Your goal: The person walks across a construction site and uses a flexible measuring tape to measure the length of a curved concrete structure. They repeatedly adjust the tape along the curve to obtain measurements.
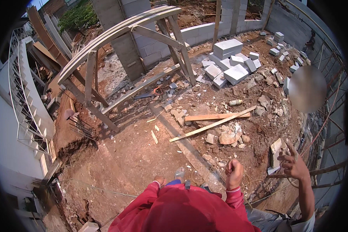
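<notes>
My right hand point(234, 173) is raised in front of my red sleeve, fingers curled into a fist, with nothing visible in it. Low beside my body, my left hand point(159, 180) shows only in part; its fingers are mostly hidden. Beyond my hands, a long thin wooden strip point(212, 124) crosses a shorter orange-brown board point(210, 116) on the dirt. A handsaw point(155, 92) with an orange handle lies beneath a wooden trestle point(116, 29). To my right, a co-worker's hand point(294, 165) is held up with a finger pointing out.
Light grey blocks point(236, 73) are piled at the back right. Rubble and stones point(230, 135) cover the ground before me. Rusty rebar stubs point(81, 127) stick up at left, near a metal lattice truss point(21, 89). A block wall point(201, 34) runs behind.
</notes>
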{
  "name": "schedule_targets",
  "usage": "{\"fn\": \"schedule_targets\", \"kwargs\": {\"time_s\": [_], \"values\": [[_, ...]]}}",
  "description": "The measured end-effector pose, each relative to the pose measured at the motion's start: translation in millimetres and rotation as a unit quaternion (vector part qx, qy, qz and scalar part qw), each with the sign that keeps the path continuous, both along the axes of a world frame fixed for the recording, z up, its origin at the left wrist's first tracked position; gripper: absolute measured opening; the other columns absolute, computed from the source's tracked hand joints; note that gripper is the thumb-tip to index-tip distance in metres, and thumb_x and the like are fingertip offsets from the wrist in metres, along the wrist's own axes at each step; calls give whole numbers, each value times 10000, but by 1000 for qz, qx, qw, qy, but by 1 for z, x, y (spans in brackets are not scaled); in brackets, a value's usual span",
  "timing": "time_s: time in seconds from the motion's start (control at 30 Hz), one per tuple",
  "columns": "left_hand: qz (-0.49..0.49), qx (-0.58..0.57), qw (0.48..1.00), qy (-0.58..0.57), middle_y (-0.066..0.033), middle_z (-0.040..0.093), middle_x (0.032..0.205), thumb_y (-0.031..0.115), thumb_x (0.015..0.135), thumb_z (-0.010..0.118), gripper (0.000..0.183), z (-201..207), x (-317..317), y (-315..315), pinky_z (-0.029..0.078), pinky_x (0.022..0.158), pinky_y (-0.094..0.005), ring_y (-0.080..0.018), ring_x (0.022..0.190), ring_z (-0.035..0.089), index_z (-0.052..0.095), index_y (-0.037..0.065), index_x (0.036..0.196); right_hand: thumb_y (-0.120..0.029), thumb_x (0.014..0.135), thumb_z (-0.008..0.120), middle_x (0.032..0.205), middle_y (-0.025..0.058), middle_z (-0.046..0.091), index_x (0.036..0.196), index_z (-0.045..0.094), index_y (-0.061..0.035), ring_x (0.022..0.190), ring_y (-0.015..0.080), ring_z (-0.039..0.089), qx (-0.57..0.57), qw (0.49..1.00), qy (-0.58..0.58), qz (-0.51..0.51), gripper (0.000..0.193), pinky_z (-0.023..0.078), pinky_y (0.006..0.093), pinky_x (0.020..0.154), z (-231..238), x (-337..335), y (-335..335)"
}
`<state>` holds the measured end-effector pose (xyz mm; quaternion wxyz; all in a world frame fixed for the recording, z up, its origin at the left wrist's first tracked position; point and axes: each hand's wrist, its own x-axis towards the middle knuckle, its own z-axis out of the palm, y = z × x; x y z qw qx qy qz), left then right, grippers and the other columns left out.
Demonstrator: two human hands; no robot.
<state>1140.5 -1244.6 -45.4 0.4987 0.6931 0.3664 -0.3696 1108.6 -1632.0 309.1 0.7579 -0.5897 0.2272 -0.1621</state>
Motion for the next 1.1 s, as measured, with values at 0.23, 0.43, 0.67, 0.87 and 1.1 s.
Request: {"fn": "schedule_targets", "kwargs": {"time_s": [0.23, 0.43, 0.67, 0.87, 1.1], "values": [[-156, -181, 960, -149, -42, 661, 1213, 377, 1013, 588, 474, 111, 106, -25, 516, 800, -280, -123, 961, 633, 540, 96, 1392, -284, 951, 449, 570, -7, 383, 672, 457, -69, 495, 84, 317, 67, 995, -37, 66, 352, 224, 265, 461, 25, 65, 70], [-231, -385, 855, -259, -55, 626, 1286, 418, 1028, 547, 540, 276, 153, -42, 479, 930, -288, -145, 1110, 599, 485, 72, 1437, -334, 977, 426, 591, -15, 357, 721, 443, -75, 521, 92, 306, 111, 970, -95, 193, 364, 257, 265, 492, 43, 122, 153], [-261, -447, 777, -360, -54, 636, 1209, 262, 999, 638, 434, 345, 149, -15, 457, 994, -315, -133, 1128, 575, 546, -1, 1331, -347, 970, 429, 655, 13, 398, 755, 461, -58, 585, 103, 334, 61, 946, -130, 290, 362, 274, 258, 542, 67, 173, 218], [-130, -309, 816, -471, -29, 660, 1015, 138, 995, 616, 225, 352, 163, 19, 500, 835, -270, -100, 939, 600, 633, -23, 1151, -316, 975, 382, 654, 11, 428, 742, 477, -57, 597, 99, 365, 33, 919, -121, 375, 362, 296, 260, 566, 59, 223, 263], [-109, -228, 829, -500, -44, 667, 1003, 125, 1011, 582, 211, 365, 228, 70, 509, 793, -279, -112, 930, 603, 640, -53, 1108, -265, 1024, 364, 796, 85, 498, 793, 508, -26, 754, 215, 466, -151, 869, -240, 405, 362, 386, 357, 736, 51, 302, 307]]}}
